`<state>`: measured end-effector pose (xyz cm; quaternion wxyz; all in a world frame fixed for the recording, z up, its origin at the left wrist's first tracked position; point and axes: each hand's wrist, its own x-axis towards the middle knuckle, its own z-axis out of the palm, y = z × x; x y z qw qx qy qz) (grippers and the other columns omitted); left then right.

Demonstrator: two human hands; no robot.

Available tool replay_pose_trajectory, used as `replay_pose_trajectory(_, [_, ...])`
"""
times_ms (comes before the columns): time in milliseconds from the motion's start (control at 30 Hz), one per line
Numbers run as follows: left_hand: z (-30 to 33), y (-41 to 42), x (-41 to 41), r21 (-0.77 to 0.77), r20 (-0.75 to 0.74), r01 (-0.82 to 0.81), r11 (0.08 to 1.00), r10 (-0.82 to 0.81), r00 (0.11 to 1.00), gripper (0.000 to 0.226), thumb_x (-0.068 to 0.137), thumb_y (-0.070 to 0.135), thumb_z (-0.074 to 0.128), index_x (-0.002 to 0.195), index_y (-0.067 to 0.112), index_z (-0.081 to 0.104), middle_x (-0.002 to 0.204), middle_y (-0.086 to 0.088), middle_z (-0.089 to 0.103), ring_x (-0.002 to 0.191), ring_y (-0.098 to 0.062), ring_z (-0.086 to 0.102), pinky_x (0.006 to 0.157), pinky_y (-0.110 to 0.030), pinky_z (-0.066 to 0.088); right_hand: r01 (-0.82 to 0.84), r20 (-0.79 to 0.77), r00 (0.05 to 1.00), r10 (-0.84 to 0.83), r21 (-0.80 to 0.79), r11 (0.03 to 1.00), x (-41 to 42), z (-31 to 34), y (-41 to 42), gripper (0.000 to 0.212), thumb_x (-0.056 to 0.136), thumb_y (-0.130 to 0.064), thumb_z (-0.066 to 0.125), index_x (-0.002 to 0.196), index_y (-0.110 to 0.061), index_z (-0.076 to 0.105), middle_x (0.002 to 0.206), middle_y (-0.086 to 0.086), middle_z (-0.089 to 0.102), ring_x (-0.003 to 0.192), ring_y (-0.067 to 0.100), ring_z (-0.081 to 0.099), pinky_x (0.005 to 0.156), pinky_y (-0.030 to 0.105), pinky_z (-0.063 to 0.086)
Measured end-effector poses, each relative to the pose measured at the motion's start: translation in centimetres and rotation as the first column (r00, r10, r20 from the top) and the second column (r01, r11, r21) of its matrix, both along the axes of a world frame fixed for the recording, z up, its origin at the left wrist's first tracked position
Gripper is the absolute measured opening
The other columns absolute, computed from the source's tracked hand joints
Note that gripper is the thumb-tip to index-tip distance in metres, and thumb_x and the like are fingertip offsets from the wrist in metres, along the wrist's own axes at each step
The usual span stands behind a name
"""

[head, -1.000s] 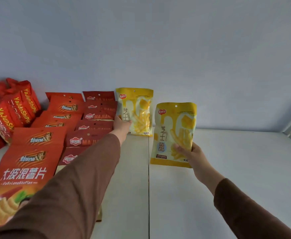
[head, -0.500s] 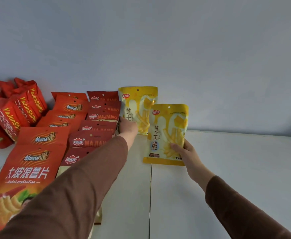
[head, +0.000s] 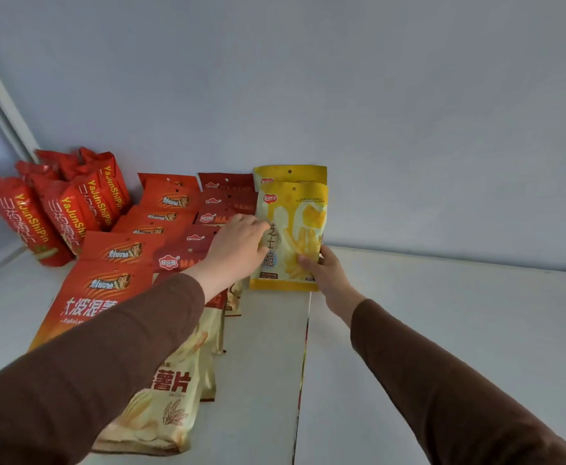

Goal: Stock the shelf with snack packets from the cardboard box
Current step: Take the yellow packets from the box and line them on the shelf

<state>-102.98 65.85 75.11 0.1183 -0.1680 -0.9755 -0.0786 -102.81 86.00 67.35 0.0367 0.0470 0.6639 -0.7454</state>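
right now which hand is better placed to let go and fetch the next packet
Probably the left hand: it only rests against the front yellow packet's left edge, while the right hand grips its lower right corner, steadying it upright before the back yellow packet.

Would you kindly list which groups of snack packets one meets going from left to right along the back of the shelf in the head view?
Red YaJunShiPin bags → orange-red crisp packets → dark red MAJIANG packets → yellow packets, the front one held between the left hand and right hand.
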Motion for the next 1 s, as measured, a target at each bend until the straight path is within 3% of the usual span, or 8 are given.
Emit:
replay_pose_trajectory(100, [0.3,-0.4,0.9,-0.078,-0.092,0.045,0.996,-0.053,0.994,0.044,0.097,0.034,0.057,0.138,0.019,0.053,0.138,0.0,0.057,0.13,-0.022,0.046,0.108,-0.037,0.04,0.074,-0.003,0.997,-0.074,0.091,0.993,-1.1,-0.6,-0.6,0.03,0.093,-0.022,0.073,0.119,-0.019,0.059,0.106,0.0,0.071,0.093,0.018,0.071,0.078,0.032,0.059])
replay_pose_trajectory(433, [-1.7,-1.0,1.8,-0.24,-0.084,0.069,0.968,-0.091,0.992,0.038,0.094,0.041,0.058,0.126,0.022,0.062,0.124,0.002,0.065,0.123,-0.022,0.052,0.111,-0.04,0.037,0.247,-0.012,0.968,-0.252,0.251,0.936,-1.8,-1.6,-1.7,0.026,0.092,-0.028,0.073,0.107,-0.015,0.057,0.094,-0.003,0.067,0.083,0.014,0.064,0.061,0.023,0.047])
replay_pose_trajectory(567, [-1.6,-1.1,2.1,-0.238,-0.061,0.063,0.969,-0.08,0.995,0.04,0.094,0.042,0.057,0.127,0.021,0.06,0.124,0.002,0.065,0.122,-0.022,0.053,0.109,-0.04,0.039,0.288,-0.013,0.955,-0.298,0.301,0.909,-1.8,-1.3,-1.5,0.049,0.083,-0.039,0.081,0.118,-0.019,0.053,0.111,0.0,0.065,0.1,0.021,0.067,0.075,0.031,0.056])
replay_pose_trajectory(667, [-1.4,-1.2,2.5,-0.227,-0.057,0.067,0.971,-0.082,0.995,0.04,0.094,0.042,0.058,0.128,0.021,0.06,0.124,0.002,0.065,0.12,-0.022,0.054,0.109,-0.039,0.04,0.323,-0.119,0.946,-0.303,0.455,0.83,-0.6,-0.2,-0.7,0.069,0.082,-0.044,0.081,0.135,-0.018,0.047,0.127,-0.001,0.055,0.118,0.02,0.053,0.096,0.04,0.051])
replay_pose_trajectory(733, [-1.2,-1.2,3.0,-0.206,-0.056,0.064,0.976,-0.077,0.995,0.041,0.094,0.042,0.058,0.129,0.021,0.06,0.124,0.001,0.065,0.119,-0.022,0.055,0.108,-0.038,0.04,0.348,-0.241,0.937,-0.253,0.56,0.752,0.7,0.7,-0.1,0.064,0.087,-0.039,0.077,0.138,-0.016,0.046,0.135,0.0,0.051,0.126,0.022,0.043,0.105,0.04,0.042])
replay_pose_trajectory(833, [-0.7,-1.1,4.4,-0.184,-0.072,0.056,0.981,-0.07,0.995,0.04,0.093,0.04,0.06,0.128,0.02,0.06,0.121,0.0,0.066,0.115,-0.023,0.056,0.104,-0.038,0.042,0.34,-0.376,0.922,-0.093,0.672,0.658,3.0,2.6,0.4,0.052,0.09,-0.032,0.072,0.136,-0.018,0.05,0.136,0.001,0.052,0.126,0.023,0.042,0.106,0.039,0.04])
replay_pose_trajectory(1000, [0.7,-0.8,9.5,-0.109,-0.122,-0.027,0.994,0.013,0.992,0.033,0.093,0.034,0.061,0.122,0.018,0.06,0.113,0.001,0.065,0.107,-0.022,0.056,0.09,-0.036,0.048,0.176,-0.364,0.899,0.242,0.808,0.562,7.3,5.5,0.0,0.044,0.091,-0.031,0.07,0.131,-0.021,0.055,0.133,0.001,0.054,0.124,0.024,0.044,0.103,0.041,0.041])
